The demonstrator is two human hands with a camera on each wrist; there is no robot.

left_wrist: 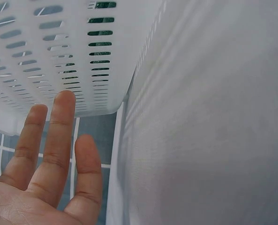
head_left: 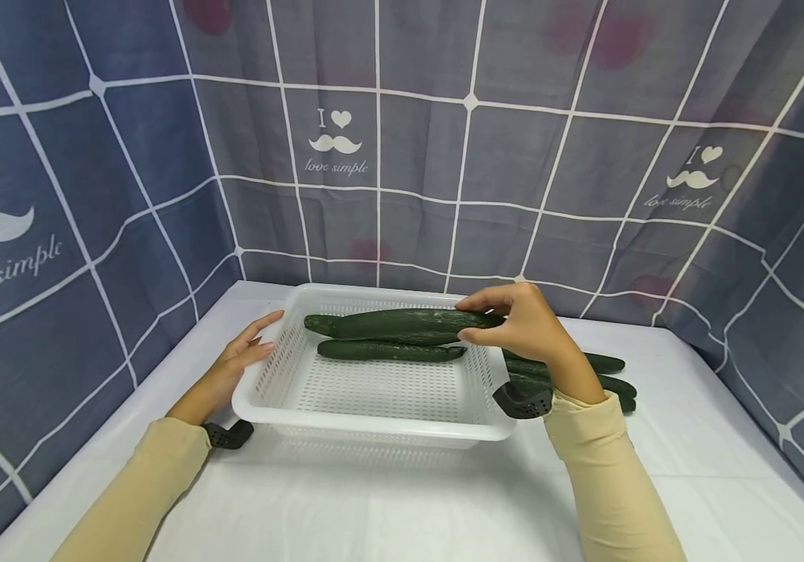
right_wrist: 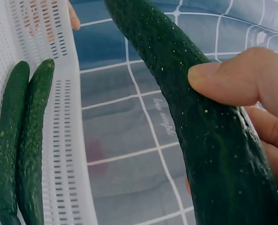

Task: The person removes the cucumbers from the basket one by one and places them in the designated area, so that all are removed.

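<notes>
My right hand [head_left: 528,318] pinches a long dark green cucumber [right_wrist: 195,112] near its right end, thumb on the near side. This cucumber [head_left: 395,321] lies level above the back part of a white perforated plastic basket [head_left: 374,423]. Two cucumbers rest side by side in the basket, as the right wrist view shows; in the head view the nearer one [head_left: 391,352] is plain and the other is mostly hidden by the held cucumber. My left hand [head_left: 229,367] is at the basket's left side, fingers extended and apart [left_wrist: 63,122]; whether they touch it I cannot tell.
Several more cucumbers [head_left: 609,364] lie on the white-covered table [head_left: 388,499] right of the basket, partly hidden by my right hand and wrist. A blue-grey checked curtain [head_left: 416,156] hangs behind the table and at both sides.
</notes>
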